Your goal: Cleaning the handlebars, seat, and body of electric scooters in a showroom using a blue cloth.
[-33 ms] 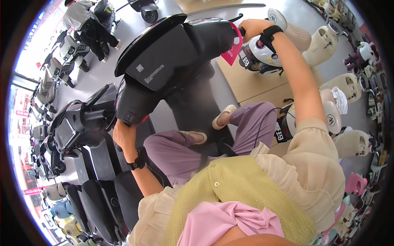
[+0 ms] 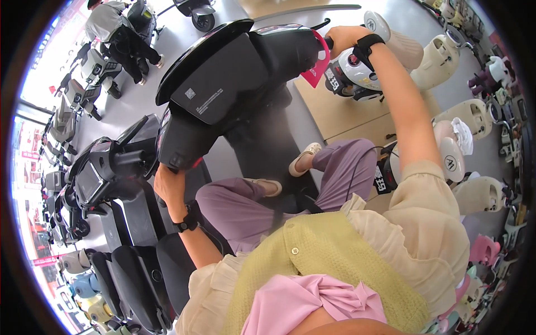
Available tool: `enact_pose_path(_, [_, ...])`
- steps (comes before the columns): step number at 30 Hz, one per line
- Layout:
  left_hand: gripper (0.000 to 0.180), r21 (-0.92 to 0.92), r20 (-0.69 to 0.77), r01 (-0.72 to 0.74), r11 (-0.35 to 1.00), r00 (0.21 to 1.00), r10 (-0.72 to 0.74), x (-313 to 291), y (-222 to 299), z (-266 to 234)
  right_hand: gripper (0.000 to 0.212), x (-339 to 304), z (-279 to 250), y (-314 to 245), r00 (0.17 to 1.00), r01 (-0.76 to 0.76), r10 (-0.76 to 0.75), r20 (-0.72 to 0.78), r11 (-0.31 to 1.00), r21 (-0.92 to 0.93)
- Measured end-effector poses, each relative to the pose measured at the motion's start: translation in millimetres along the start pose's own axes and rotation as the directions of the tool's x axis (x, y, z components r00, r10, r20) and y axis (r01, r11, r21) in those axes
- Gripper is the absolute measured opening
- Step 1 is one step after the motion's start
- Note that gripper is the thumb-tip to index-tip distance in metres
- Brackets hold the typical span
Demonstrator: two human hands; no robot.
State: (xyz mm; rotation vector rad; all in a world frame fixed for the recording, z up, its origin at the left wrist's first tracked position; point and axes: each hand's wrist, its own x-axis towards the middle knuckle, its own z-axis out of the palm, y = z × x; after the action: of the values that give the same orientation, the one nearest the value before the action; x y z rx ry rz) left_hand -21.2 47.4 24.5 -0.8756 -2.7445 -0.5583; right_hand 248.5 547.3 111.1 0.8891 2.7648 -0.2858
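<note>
I sit astride a black electric scooter, its wide handlebar panel (image 2: 223,84) with a dark screen turned at a slant in front of me. My right hand (image 2: 345,40) is closed around the right handlebar grip (image 2: 329,42), with a brake lever (image 2: 321,24) just beyond. A pink tag (image 2: 316,70) hangs beside that grip. At the left end of the bar, my left hand (image 2: 169,187) is wrapped round the left grip, which the fingers mostly hide. Black bands circle both wrists. My feet in cream clogs (image 2: 306,158) rest low on either side of the scooter's dark footboard.
Close on my left stands another black scooter (image 2: 103,170), with black seats (image 2: 134,279) behind it. White and cream scooters (image 2: 357,72) line the right side by a wooden platform (image 2: 318,111). Far left, a person (image 2: 114,33) bends beside a parked scooter.
</note>
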Motion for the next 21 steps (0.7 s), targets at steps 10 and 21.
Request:
enact_pose_path(10, [0.036, -0.274, 0.412, 0.071, 0.959, 0.910, 0.051, 23.0, -11.7, -19.3, 0.033, 0.1, 28.0, 13.3, 0.912, 0.122, -0.115, -0.393, 0.992, -0.007])
enact_pose_path(21, [0.035, 0.218, -0.262, -0.154, 0.964, 0.942, 0.210, -13.8, -8.0, 16.9, 0.025, -10.4, 52.1, 7.4, 0.556, 0.256, -0.344, -0.757, 0.937, -0.238])
